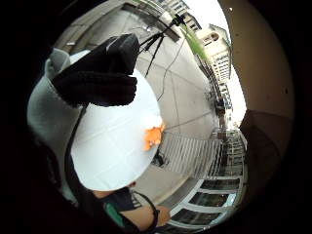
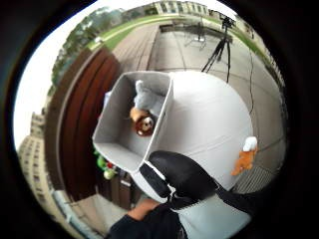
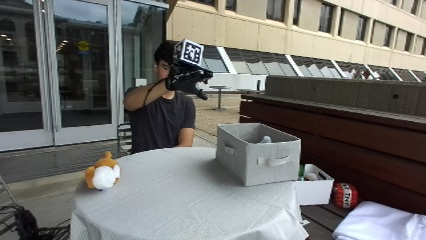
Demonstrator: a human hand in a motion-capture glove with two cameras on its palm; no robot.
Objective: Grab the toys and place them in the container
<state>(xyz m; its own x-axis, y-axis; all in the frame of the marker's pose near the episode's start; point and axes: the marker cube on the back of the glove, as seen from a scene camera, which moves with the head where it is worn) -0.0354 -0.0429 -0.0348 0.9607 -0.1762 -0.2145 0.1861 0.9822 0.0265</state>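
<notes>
In the outside view a round table [image 3: 180,200] with a white cloth carries a grey fabric container [image 3: 256,162] on its right side. An orange and white plush toy [image 3: 103,172] stands alone near the left edge. My gloved right hand [image 3: 188,79] is raised at head height, well above the table, with its fingers relaxed and nothing in it. The thumb side palm view looks down into the container [image 2: 112,114], where a grey plush [image 2: 147,97] and a brown toy [image 2: 143,124] lie. The orange toy [image 2: 244,157] [image 1: 153,136] shows at the cloth's edge in both palm views.
A small white box [image 3: 313,190] with toys sits beside the table on a dark wooden bench [image 3: 373,145]. A red item [image 3: 345,195] and white cloth [image 3: 379,222] lie near it. A tripod [image 2: 219,47] stands on the pavement beyond the table.
</notes>
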